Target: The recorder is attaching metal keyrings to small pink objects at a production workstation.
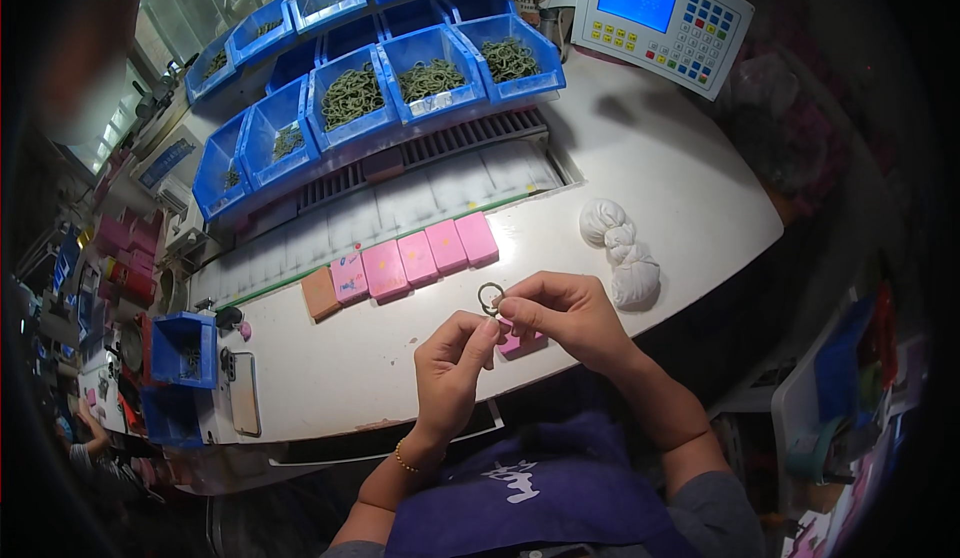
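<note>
The right hand (570,318) pinches a small dark green ring (481,298) between thumb and forefinger, gripping it at the lower right of its rim. The left hand (448,363) has its thumb and bent fingers drawn close together just below the ring; whether they also grip its edge cannot be told, as the fingertips cover that part. The ring stands roughly upright between the two hands, its open loop showing above the fingertips.

The ring looks light and thin, probably fairly stiff but easy to bend out of round or snap if squeezed hard; how slippery it is cannot be judged from here. A gentle fingertip pinch on the thickest part of the rim would suit it best, leaving the thin loop free of pressure, with the other hand merely steadying the opposite side.

Directly beneath the right hand's fingers lies a pink block (522,341), partly hidden, on the white tabletop (320,378). Beyond the left hand runs a row of pink blocks (418,258), with a brown block (321,297) at its left end. Beyond the right hand, slightly to its right, rests a knotted white cloth bundle (634,270).
</note>
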The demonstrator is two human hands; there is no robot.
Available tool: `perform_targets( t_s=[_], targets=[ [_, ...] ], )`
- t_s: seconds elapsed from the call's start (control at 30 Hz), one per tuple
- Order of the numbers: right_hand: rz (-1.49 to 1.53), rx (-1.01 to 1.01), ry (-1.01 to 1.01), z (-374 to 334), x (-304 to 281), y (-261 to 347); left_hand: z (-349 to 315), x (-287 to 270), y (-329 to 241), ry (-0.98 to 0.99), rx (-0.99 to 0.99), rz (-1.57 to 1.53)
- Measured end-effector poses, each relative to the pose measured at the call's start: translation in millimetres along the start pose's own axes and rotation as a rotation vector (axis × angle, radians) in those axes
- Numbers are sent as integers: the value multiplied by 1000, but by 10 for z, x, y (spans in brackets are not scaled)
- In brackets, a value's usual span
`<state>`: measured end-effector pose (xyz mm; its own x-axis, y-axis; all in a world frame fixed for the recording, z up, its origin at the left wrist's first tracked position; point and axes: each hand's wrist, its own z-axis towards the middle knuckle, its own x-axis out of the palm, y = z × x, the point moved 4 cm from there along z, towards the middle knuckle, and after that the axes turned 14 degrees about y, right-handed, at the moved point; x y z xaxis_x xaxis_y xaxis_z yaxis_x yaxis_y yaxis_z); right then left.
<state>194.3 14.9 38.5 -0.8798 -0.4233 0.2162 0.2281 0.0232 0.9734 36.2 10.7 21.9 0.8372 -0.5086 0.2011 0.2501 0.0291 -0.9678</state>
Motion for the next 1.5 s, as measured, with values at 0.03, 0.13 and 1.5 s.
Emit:
perform_targets(
  t_s=[0.03,0.13,1.5],
  targets=[
    [-13,-3,-7,-4,4,4,-5,-6,9,17,8,-15],
    [-19,-5,-15,-13,11,2,-10,-15,25,31,19,-25],
    [-81,-41,-53,-58,31,-94,-57,-80,43,-23,44,163]
  ],
)
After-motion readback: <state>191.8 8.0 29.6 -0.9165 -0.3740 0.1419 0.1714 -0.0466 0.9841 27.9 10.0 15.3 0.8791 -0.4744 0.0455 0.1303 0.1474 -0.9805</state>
